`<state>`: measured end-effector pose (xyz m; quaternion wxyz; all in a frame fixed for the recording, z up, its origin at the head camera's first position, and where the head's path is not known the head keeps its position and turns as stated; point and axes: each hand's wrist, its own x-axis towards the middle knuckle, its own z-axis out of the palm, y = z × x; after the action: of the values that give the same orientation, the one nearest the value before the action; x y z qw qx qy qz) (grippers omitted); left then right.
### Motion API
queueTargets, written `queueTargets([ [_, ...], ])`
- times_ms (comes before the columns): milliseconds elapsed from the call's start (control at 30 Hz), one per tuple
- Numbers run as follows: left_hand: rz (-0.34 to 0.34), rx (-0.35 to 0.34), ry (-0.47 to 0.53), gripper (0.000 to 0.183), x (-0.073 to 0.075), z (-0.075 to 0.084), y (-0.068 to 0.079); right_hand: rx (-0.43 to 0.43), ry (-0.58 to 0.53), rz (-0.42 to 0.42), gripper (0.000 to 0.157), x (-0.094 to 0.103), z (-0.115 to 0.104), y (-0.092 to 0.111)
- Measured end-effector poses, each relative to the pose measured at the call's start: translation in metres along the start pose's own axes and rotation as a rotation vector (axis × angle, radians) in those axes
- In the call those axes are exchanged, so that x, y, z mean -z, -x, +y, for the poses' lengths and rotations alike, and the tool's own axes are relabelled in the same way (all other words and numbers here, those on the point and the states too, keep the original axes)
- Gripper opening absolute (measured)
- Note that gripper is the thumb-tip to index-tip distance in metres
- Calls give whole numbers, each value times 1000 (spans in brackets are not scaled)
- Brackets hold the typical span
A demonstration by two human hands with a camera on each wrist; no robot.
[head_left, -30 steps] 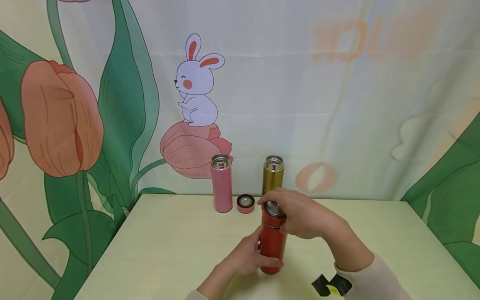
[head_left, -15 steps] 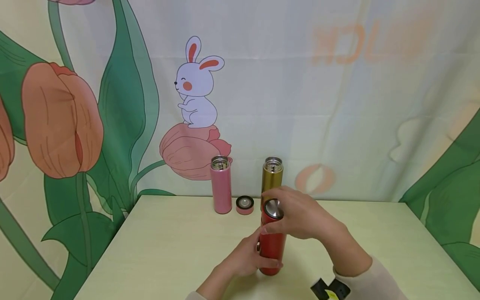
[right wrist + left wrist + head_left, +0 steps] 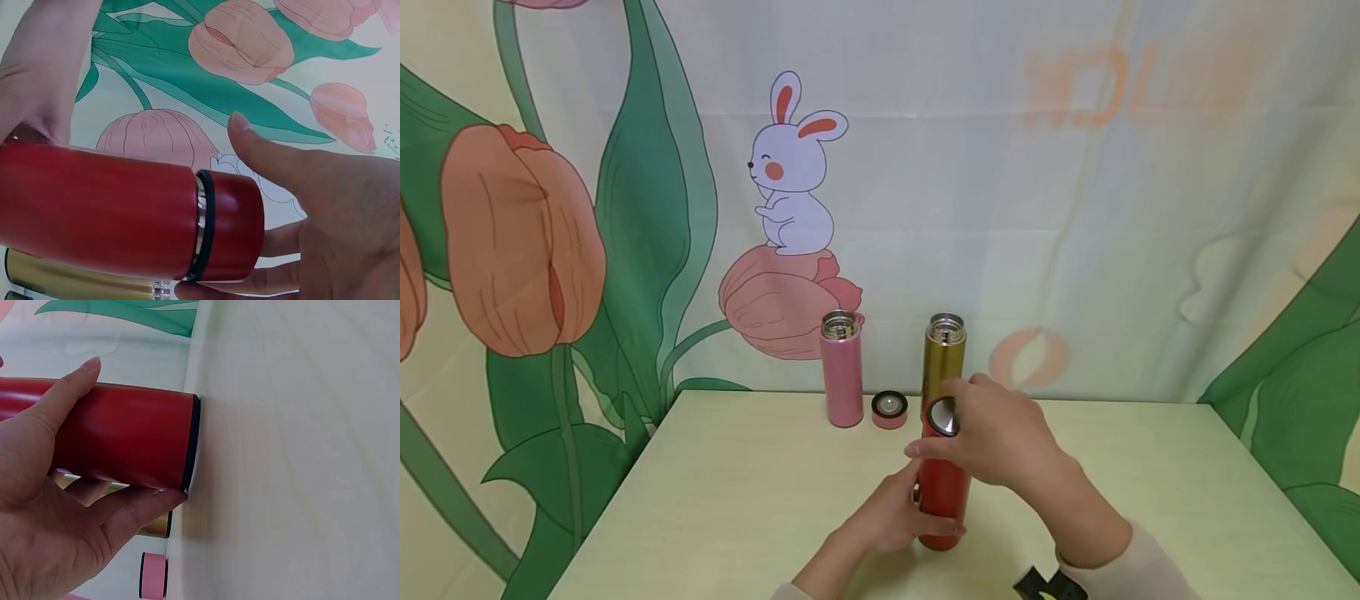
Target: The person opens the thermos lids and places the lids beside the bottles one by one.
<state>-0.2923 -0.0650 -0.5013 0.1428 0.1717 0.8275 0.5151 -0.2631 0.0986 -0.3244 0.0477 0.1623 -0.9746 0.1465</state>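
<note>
An upright red thermos flask [image 3: 943, 496] stands on the table near the middle. My left hand [image 3: 883, 518] grips its lower body, with the thumb on one side and the fingers on the other in the left wrist view. The red lid [image 3: 236, 226] sits on top, and a black ring and a thin steel strip show below it. My right hand [image 3: 1000, 433] is around the lid. In the right wrist view its straight thumb stands apart from the lid, and its fingers lie along the far side. Whether those fingers touch the lid is hard to tell.
Behind the red flask stands a lidless gold thermos flask [image 3: 943, 358]. A lidless pink thermos flask [image 3: 844, 383] is at the back left, with a pink lid [image 3: 890, 412] lying beside it. A printed cloth [image 3: 925, 208] hangs behind the table [image 3: 737, 500].
My right hand has turned on the lid: its thumb has swung from the flask's right side leftward across the front, and its fingers have loosened. The left hand keeps its grip.
</note>
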Motion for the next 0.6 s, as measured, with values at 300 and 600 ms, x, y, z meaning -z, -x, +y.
queueTargets([
  [300, 1, -3, 1, 86, 0, 0, -1, -47, 57, 69, 47, -11, -8, 2],
  [600, 3, 1, 12, 89, 0, 1, 0, -10, 30, 74, 38, -12, -8, 1],
])
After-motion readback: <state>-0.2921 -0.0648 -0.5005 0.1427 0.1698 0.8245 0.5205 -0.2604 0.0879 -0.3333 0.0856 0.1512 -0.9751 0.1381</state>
